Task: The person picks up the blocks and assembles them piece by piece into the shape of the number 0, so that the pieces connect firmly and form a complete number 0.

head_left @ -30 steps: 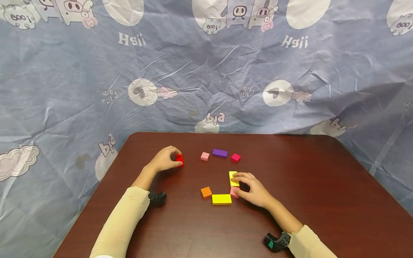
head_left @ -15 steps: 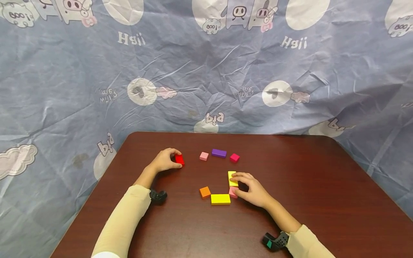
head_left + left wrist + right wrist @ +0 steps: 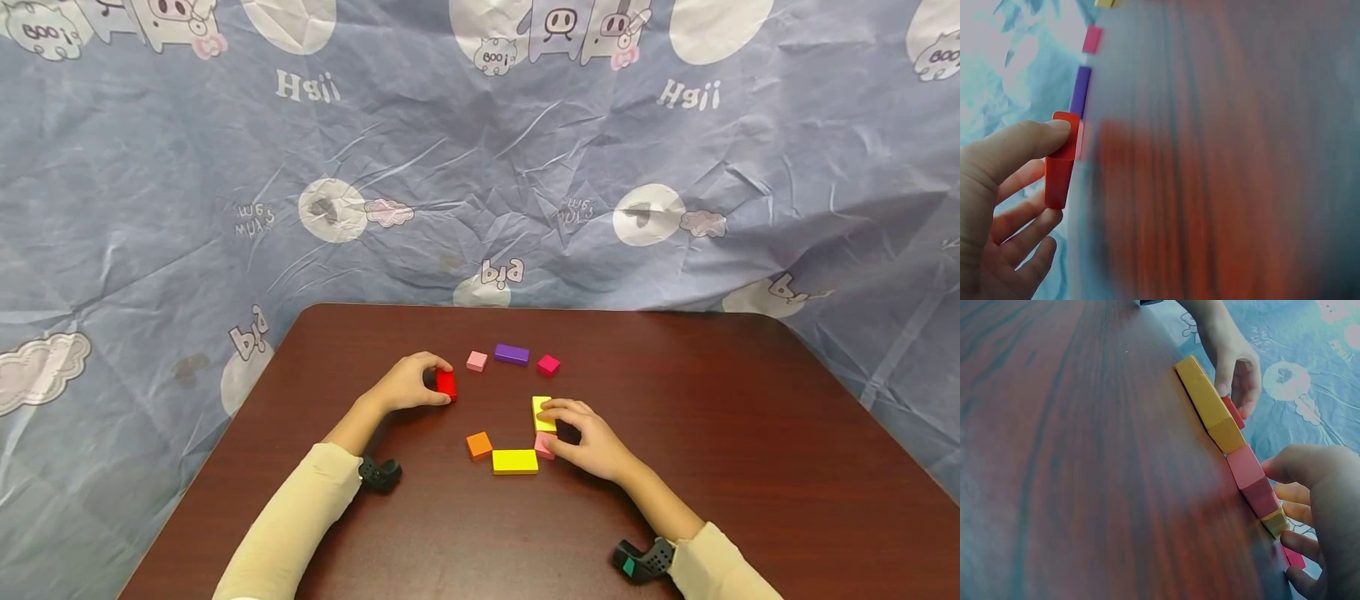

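Observation:
My left hand (image 3: 408,385) pinches a red block (image 3: 447,384), thumb on the near end and fingers at the far end. In the left wrist view, the thumb presses the red block's top end and the fingers spread behind it. My right hand (image 3: 592,443) rests loosely bent beside a yellow block (image 3: 538,408) and a pink block (image 3: 541,448) that stand end to end. Its thumb touches the pink block and its fingertips reach over the yellow one. A second yellow block (image 3: 515,462) lies crosswise at the pink block's left, with an orange block (image 3: 479,446) at its other end.
Farther back on the brown table (image 3: 720,433) lie a small light pink block (image 3: 477,361), a purple block (image 3: 512,354) and a magenta block (image 3: 548,365). A blue printed cloth (image 3: 450,150) hangs behind the table's far edge. Each wrist wears a black device (image 3: 642,561).
My left hand has moved right and slightly nearer with the red block in its pinch. The right hand and the other blocks have stayed in place.

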`<act>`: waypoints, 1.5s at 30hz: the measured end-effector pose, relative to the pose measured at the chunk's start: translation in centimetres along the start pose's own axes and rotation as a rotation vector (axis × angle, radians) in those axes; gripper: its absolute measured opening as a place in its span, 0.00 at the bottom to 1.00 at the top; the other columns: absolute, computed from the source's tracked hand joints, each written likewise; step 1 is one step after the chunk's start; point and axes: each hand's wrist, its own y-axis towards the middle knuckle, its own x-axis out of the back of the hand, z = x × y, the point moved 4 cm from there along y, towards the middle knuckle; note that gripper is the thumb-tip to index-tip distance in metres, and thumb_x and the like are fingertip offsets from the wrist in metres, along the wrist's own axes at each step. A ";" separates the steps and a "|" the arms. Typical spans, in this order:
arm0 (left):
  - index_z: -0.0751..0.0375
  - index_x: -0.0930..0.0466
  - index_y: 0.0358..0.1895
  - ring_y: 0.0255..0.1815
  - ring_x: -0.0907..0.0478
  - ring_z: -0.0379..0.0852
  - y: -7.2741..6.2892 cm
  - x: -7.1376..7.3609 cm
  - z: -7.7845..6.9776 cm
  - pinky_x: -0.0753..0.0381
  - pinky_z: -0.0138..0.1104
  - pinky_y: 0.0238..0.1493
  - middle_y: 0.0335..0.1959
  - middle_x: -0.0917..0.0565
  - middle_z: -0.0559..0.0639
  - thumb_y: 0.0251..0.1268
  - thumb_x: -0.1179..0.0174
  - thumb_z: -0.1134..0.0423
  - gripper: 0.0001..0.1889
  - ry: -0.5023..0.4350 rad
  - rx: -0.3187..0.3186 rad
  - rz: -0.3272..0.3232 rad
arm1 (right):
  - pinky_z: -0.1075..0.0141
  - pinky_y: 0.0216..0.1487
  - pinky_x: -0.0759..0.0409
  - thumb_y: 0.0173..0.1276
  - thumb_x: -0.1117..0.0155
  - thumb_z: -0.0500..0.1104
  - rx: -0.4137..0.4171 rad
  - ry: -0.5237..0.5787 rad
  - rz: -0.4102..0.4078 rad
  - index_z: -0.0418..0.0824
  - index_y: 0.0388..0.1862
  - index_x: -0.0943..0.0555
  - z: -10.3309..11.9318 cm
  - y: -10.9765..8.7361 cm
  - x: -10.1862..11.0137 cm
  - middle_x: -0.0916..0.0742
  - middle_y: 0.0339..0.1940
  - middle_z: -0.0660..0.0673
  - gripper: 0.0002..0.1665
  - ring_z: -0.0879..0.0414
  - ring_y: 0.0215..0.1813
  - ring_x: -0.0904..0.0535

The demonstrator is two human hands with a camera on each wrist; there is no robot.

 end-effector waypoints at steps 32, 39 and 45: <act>0.55 0.18 0.49 0.47 0.26 0.46 -0.7 -3.4 -4.3 0.25 0.40 0.53 0.47 0.20 0.48 0.49 0.27 0.53 0.23 0.011 -0.104 0.112 | 0.41 0.61 0.32 0.61 0.29 0.45 -0.005 0.004 -0.004 0.42 0.54 0.17 -0.6 -0.1 -0.2 0.20 0.59 0.43 0.22 0.43 0.62 0.28; 0.58 0.19 0.50 0.49 0.24 0.47 -1.1 -3.2 -4.7 0.27 0.41 0.57 0.47 0.19 0.50 0.60 0.33 0.56 0.17 0.045 -0.171 0.100 | 0.41 0.62 0.32 0.62 0.29 0.46 -0.010 0.002 0.003 0.42 0.55 0.18 -0.5 -0.1 -0.2 0.20 0.60 0.43 0.22 0.43 0.63 0.29; 0.59 0.19 0.51 0.50 0.25 0.48 -1.3 -3.3 -4.9 0.27 0.41 0.58 0.47 0.19 0.50 0.61 0.33 0.56 0.17 0.035 -0.182 0.109 | 0.41 0.61 0.32 0.62 0.29 0.45 -0.008 0.001 -0.002 0.42 0.55 0.18 -0.5 -0.1 -0.2 0.20 0.59 0.43 0.22 0.43 0.62 0.28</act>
